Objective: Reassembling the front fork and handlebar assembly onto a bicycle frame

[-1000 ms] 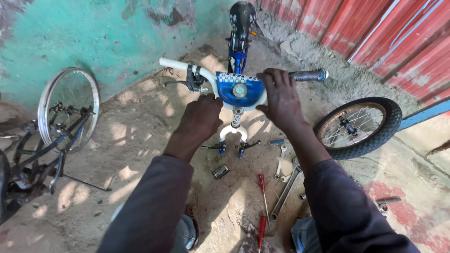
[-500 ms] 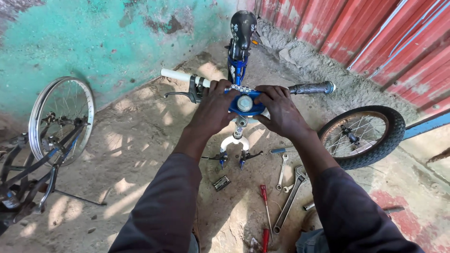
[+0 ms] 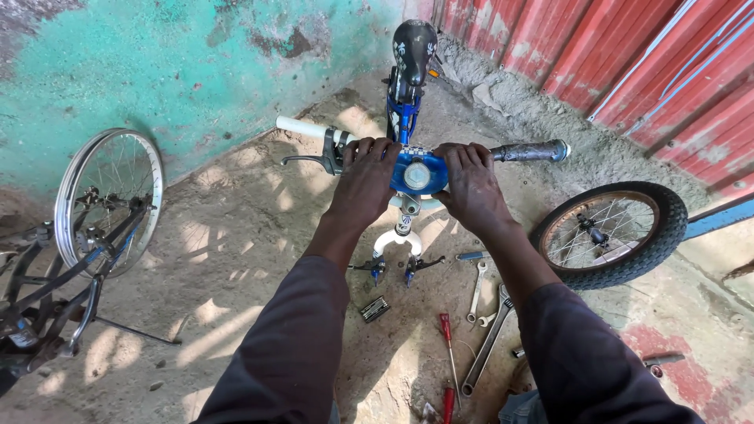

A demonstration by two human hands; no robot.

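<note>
Blue handlebar plate (image 3: 416, 173) sits between the left hand (image 3: 366, 182) and right hand (image 3: 473, 185), both hands clamped on its edges

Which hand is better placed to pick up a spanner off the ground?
Probably the right hand. Both hands grip the blue handlebar pad, but the spanners lie on the ground under the right forearm; the left hand would have to cross the fork.

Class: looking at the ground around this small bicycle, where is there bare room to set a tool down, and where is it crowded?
Bare dirt lies between the fork and the spoked rim by the green wall. Crowded: between fork and loose tyred wheel, where spanners and red screwdrivers lie.
</note>
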